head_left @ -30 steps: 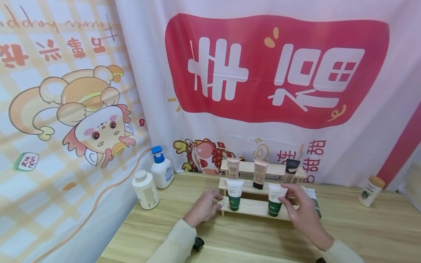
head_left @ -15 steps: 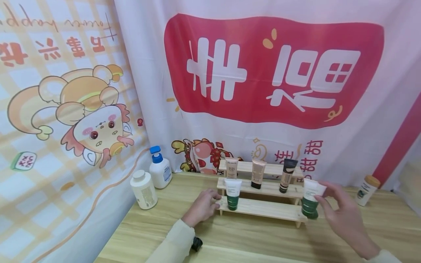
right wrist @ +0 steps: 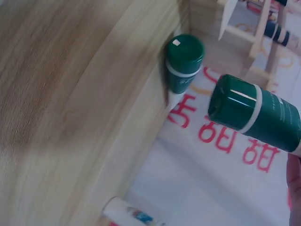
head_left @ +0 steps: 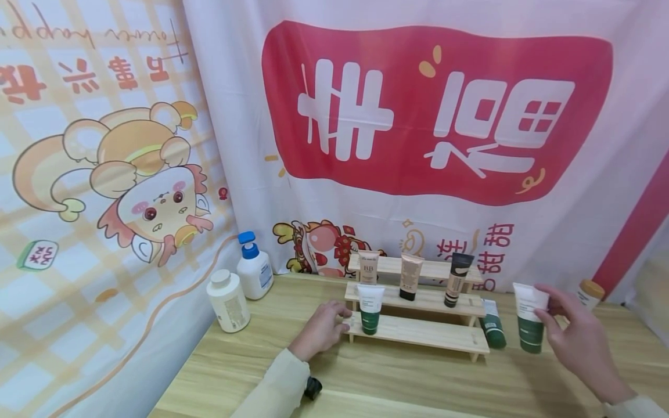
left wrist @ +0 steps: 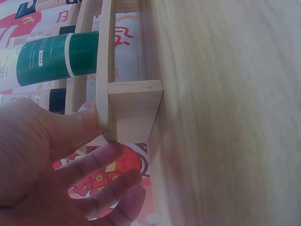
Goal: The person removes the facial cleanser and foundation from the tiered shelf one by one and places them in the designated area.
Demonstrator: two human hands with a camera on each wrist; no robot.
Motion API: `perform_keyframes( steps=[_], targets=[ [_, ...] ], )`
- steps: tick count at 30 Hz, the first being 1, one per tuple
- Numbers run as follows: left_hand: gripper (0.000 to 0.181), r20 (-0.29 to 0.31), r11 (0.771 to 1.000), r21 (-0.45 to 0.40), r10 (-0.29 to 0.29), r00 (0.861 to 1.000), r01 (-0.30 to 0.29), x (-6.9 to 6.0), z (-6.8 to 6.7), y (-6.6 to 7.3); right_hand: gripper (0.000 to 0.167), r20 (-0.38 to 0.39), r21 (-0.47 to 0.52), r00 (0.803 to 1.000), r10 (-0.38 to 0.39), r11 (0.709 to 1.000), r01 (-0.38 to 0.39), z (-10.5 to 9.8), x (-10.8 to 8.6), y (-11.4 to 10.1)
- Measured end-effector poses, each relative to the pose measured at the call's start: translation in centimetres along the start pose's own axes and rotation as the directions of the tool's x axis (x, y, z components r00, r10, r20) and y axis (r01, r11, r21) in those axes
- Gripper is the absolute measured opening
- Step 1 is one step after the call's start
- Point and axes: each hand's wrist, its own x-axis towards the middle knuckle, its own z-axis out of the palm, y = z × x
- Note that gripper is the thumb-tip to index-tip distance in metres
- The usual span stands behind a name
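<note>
Held tube (head_left: 531, 318) white and green (side cloth (head_left: 112, 191) orange-checked).

My right hand (head_left: 580, 337) could pass before the rack (head_left: 434, 335) or over its bottom shelf, right of the standing tube (head_left: 371, 310); a green-capped tube (head_left: 493, 325) obstructs just beside its right end, my left hand (head_left: 320, 331) its left.

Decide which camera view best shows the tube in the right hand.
Head: the held tube appears almost whole, both ends visible. The right wrist view shows mainly its green part; the left wrist's, none.
</note>
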Motion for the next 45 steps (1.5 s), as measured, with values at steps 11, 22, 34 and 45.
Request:
perform_keyframes(
  steps=[11, 22, 34, 45],
  targets=[
    [0.026, -0.003, 1.0, 0.003, -0.025, 1.0, 0.025, 0.0, 0.0, -0.1, 0.052, 0.394, -0.092, 0.876, 0.277, 0.961, -0.262, 3.5, 1.2, 5.2],
    [0.026, -0.003, 0.999, 0.011, -0.043, 0.999, 0.043, 0.0, 0.2, 0.0, 0.043, 0.594, -0.204, 0.674, 0.438, 0.893, -0.4, 5.9, 3.3, 8.5],
    [0.027, -0.004, 0.998, 0.046, -0.035, 0.999, 0.035, 0.1, 0.3, 0.1, 0.033, 0.573, -0.194, 0.677, 0.461, 0.879, -0.435, 7.5, 3.1, 10.0],
    [0.026, -0.005, 0.998, 0.036, -0.042, 0.999, 0.042, 0.0, 0.3, 0.2, 0.027, 0.553, -0.221, 0.641, 0.532, 0.835, -0.503, 8.7, 3.0, 9.7]
  ],
)
